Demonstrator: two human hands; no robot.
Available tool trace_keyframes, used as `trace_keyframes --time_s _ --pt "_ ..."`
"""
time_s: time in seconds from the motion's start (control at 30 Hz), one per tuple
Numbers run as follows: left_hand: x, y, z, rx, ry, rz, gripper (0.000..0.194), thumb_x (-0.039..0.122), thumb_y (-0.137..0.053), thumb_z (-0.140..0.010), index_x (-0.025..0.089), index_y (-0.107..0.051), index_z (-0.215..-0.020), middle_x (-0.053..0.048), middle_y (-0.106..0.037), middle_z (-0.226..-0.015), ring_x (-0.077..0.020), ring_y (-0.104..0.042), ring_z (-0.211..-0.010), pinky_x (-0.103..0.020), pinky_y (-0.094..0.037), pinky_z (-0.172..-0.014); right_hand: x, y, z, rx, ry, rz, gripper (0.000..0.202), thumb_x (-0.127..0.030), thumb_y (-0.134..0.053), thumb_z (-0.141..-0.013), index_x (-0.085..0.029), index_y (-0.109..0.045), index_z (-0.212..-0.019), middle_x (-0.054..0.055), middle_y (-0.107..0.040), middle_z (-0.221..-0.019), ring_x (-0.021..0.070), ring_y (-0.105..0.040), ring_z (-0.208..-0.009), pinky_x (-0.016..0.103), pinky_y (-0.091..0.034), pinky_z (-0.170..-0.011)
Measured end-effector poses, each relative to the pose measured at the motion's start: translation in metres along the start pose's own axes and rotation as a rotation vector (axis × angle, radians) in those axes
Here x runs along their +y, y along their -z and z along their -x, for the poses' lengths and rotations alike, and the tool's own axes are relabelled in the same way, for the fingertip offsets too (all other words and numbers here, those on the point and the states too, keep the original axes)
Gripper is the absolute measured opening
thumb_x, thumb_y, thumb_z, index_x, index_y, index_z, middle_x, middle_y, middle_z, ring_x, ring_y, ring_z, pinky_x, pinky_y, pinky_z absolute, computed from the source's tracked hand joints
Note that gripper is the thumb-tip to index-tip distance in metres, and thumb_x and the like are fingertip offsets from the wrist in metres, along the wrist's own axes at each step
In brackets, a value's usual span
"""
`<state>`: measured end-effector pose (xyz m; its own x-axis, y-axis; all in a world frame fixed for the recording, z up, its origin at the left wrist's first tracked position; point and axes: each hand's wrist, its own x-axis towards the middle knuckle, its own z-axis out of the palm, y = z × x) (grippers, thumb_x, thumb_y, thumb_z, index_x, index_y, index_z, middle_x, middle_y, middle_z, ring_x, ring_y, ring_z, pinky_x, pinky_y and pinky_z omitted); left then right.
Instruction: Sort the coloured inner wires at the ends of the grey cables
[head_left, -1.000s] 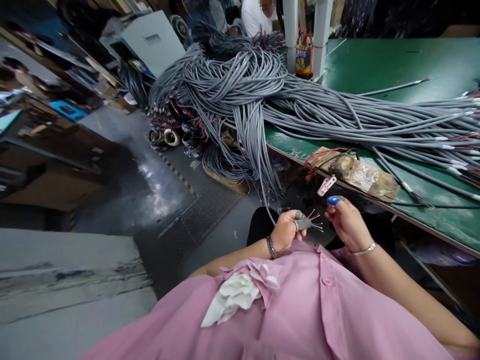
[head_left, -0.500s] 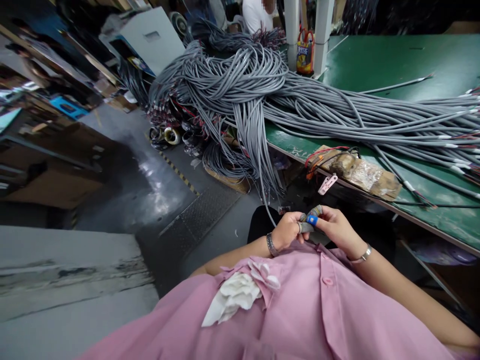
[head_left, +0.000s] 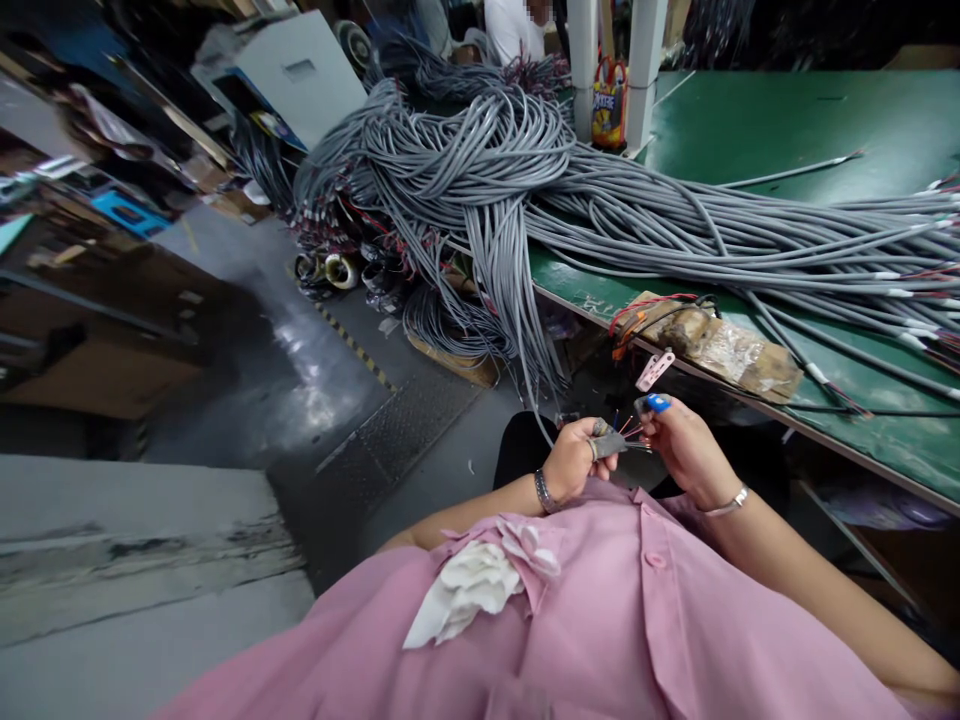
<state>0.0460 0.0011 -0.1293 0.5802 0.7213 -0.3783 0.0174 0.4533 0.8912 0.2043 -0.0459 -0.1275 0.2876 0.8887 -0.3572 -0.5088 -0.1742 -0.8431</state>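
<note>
My left hand (head_left: 568,462) is closed around the end of a grey cable (head_left: 544,432), which runs up from it toward the hanging bundle. Thin coloured wires (head_left: 632,434) fan out of the cable end, past the grey-covered fingertips. At their tips, my right hand (head_left: 691,452) is held in a pinch, with a blue band on the thumb; its fingers seem to grip some of the wires, though the contact is small and partly hidden. Both hands are in front of my pink shirt, below the table edge.
A large heap of grey cables (head_left: 480,150) lies across the green table (head_left: 757,120) and hangs over its edge. A taped wooden block (head_left: 739,350) with a pink clip (head_left: 655,371) sits at the near edge. White posts (head_left: 646,70) rise behind. A person (head_left: 514,32) is at the back.
My right hand has moved right and slightly up, away from my left hand. Coloured wires now show fanned out between the hands. The left hand stays closed on the cable.
</note>
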Motion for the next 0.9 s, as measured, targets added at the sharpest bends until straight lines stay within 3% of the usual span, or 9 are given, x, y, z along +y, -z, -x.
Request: trace_keyframes --time_s 0.13,0.23,0.53,0.9 --pt "-0.004 0.003 -0.003 0.034 -0.011 0.010 0.027 0.036 -0.067 -0.072 0.015 -0.052 -0.066 0.002 -0.058 -0.052 -0.0056 -0.046 -0.034 -0.018 -0.024 -0.034 -0.004 0.011 0.000 -0.158 -0.125 0.053 0.029 -0.045 -0.073 -0.072 -0.019 -0.066 -0.085 0.002 -0.062 -0.079 0.0109 -0.053 -0.062 0.025 -0.047 -0.060" --pt "-0.005 0.002 -0.004 0.019 -0.023 0.009 0.026 0.035 -0.067 -0.072 0.015 -0.053 -0.066 0.002 -0.058 -0.052 -0.0058 -0.046 -0.034 -0.018 -0.024 -0.034 -0.003 0.012 0.003 -0.234 -0.143 0.146 0.029 -0.039 -0.078 -0.068 -0.018 -0.067 -0.085 0.001 -0.061 -0.076 0.0104 -0.052 -0.062 0.024 -0.046 -0.059" --pt "0.002 -0.003 0.002 -0.060 -0.001 -0.092 0.034 0.044 -0.069 -0.069 0.015 -0.052 -0.065 0.001 -0.058 -0.051 -0.0061 -0.046 -0.035 -0.018 -0.026 -0.036 0.007 0.007 0.004 -0.170 0.025 0.314 0.032 -0.046 -0.076 -0.067 -0.018 -0.064 -0.075 -0.001 -0.059 -0.064 0.0107 -0.049 -0.056 0.025 -0.040 -0.055" --pt "-0.003 -0.001 -0.001 0.083 -0.044 0.018 0.030 0.039 -0.067 -0.071 0.016 -0.050 -0.063 0.002 -0.056 -0.050 -0.0055 -0.044 -0.034 -0.019 -0.024 -0.036 0.012 0.005 0.010 -0.082 0.064 0.305 0.028 -0.044 -0.074 -0.071 -0.019 -0.063 -0.074 -0.002 -0.058 -0.063 0.0114 -0.047 -0.056 0.026 -0.039 -0.055"
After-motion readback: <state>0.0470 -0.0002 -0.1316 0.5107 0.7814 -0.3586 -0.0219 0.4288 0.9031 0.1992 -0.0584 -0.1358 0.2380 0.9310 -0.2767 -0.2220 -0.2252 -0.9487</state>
